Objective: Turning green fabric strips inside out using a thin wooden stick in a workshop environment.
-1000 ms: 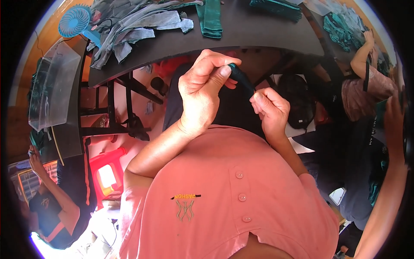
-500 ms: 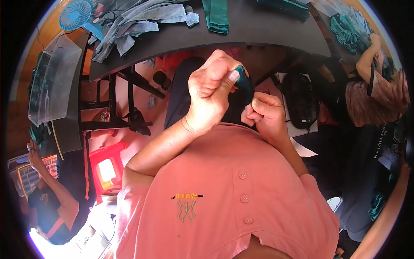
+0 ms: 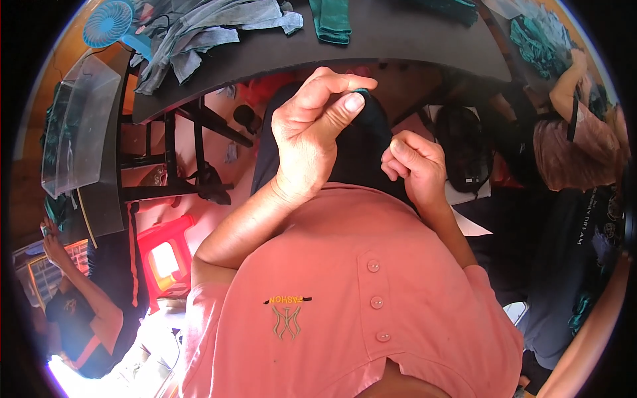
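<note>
Between my two hands stretches a small strip of dark green fabric (image 3: 374, 121), held above my lap. My left hand (image 3: 308, 129) pinches its upper end between thumb and forefinger. The lower end runs into the closed fingers of my right hand (image 3: 419, 162), which sits lower and further right. Part of the strip is hidden behind the fingers. On the dark table (image 3: 391, 40) beyond my hands lies a folded green velvety cloth (image 3: 330, 23).
Grey-blue cloth strips (image 3: 219, 26) heap at the table's far left, beside a blue fan (image 3: 108, 23). A clear plastic bin (image 3: 83, 126) and red stool (image 3: 166, 259) stand left. A black bag (image 3: 464, 149) is right. Co-workers sit on both sides.
My left hand has moved left and slightly up, its fingers straighter. My right hand has shifted a little right. The fabric between them is drawn out longer.
</note>
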